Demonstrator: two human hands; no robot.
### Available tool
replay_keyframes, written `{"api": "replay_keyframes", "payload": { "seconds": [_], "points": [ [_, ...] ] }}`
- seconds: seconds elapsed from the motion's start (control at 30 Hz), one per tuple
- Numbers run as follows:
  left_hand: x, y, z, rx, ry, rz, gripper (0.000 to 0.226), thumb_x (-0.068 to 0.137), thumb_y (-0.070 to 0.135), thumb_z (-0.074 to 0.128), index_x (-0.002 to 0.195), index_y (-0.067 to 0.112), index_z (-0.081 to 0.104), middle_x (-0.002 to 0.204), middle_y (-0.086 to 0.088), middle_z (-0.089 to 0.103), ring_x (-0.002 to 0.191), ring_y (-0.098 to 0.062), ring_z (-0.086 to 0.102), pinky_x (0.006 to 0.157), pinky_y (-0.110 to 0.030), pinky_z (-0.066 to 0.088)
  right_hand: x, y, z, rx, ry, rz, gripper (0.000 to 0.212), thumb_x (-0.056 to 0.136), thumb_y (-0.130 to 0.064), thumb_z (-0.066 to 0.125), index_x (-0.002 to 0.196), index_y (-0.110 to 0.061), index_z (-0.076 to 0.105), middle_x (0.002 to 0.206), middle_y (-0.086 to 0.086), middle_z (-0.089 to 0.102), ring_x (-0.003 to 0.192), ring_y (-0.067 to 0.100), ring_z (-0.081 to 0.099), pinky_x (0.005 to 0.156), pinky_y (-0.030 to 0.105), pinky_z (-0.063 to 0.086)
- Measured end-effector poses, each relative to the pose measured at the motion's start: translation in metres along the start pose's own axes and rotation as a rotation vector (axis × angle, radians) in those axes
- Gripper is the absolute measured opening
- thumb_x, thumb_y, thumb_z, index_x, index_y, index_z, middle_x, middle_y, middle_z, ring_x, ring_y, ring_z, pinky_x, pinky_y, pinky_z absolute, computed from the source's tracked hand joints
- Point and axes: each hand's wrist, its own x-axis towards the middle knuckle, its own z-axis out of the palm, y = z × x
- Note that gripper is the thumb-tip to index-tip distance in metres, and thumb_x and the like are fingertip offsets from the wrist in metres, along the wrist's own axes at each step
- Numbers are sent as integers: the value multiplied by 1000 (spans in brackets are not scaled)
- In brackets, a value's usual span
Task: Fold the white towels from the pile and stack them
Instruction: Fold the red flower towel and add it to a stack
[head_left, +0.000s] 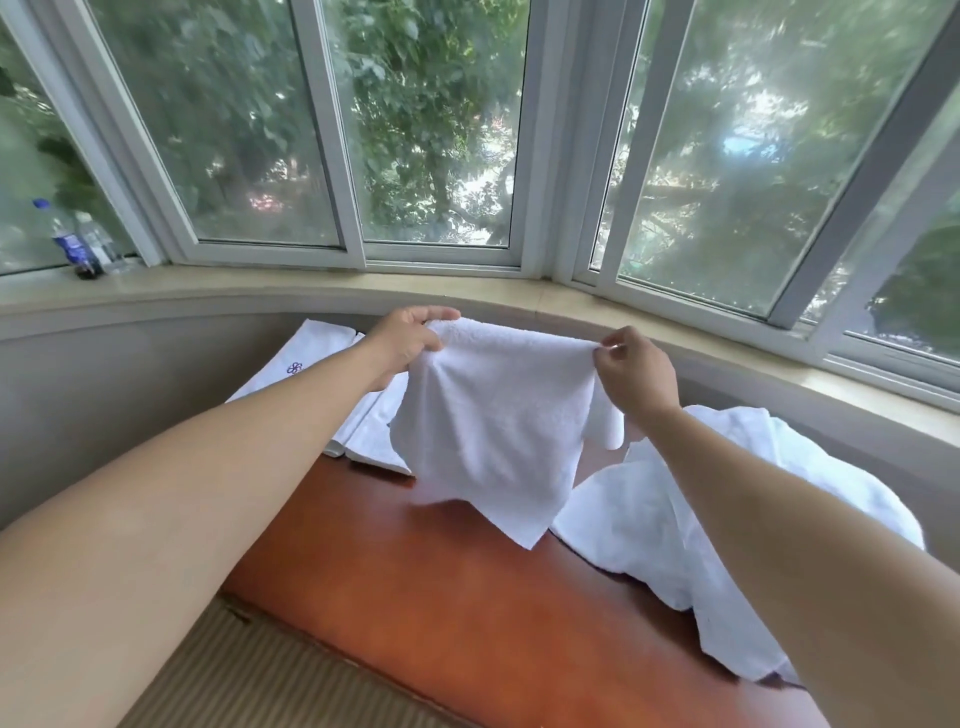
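Above the reddish wooden table (415, 597), a small white towel (493, 431) hangs in the air, spread out by its top edge. The left hand (405, 343) pinches one upper corner and the right hand (631, 371) pinches the other, so the hands are apart with the cloth stretched between them. On the table's far left lies a stack of folded towels (311, 358), one with a purple logo. On its right side sits the rumpled pile (675, 519). Two bottles (83, 244) stand on the windowsill beyond the table.
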Motion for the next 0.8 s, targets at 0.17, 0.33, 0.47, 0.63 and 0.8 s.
{"api": "replay_keyframes", "payload": {
  "seconds": [0.17, 0.33, 0.47, 0.63, 0.8],
  "points": [
    [10, 2, 10, 6, 35, -32, 36, 81, -2, 49, 74, 22, 74, 70, 4, 61, 70, -16, 49, 55, -21, 35, 2, 0, -13, -42, 18, -3, 13, 69, -34, 55, 74, -24, 62, 72, -4, 70, 69, 22, 65, 63, 32, 55],
    [33, -7, 21, 73, 101, -33, 32, 89, 4, 54, 80, 26, 77, 70, 8, 62, 67, -14, 42, 59, -26, 34, 11, 8, -9, -73, -87, 77, 17, 76, -30, 56, 82, -23, 70, 73, -9, 73, 67, 20, 66, 58, 35, 57],
    [45, -18, 33, 114, 88, -23, 53, 90, -1, 42, 98, 37, 77, 93, -6, 62, 76, -21, 32, 73, -29, 35, 14, 23, 4, -125, -125, 96, 42, 90, -21, 47, 126, -26, 67, 111, -6, 72, 102, 26, 67, 78, 32, 52],
    [52, -22, 48, 0, -32, 60, 57, 93, -4, 42, 126, 32, 72, 135, 11, 64, 136, -16, 51, 118, -37, 39, 8, 41, 9, -125, -103, 48, 66, 89, -14, 49, 153, -27, 37, 151, -11, 51, 122, 23, 58, 89, 30, 42],
    [38, -73, 57, 257, -265, -59, 36, 89, 5, 55, 92, 26, 83, 110, 14, 74, 122, -14, 61, 107, -30, 45, -30, 91, 20, -369, -363, 59, 51, 88, -16, 53, 137, -31, 56, 138, -10, 60, 125, 22, 57, 97, 32, 45]
  ]
}}
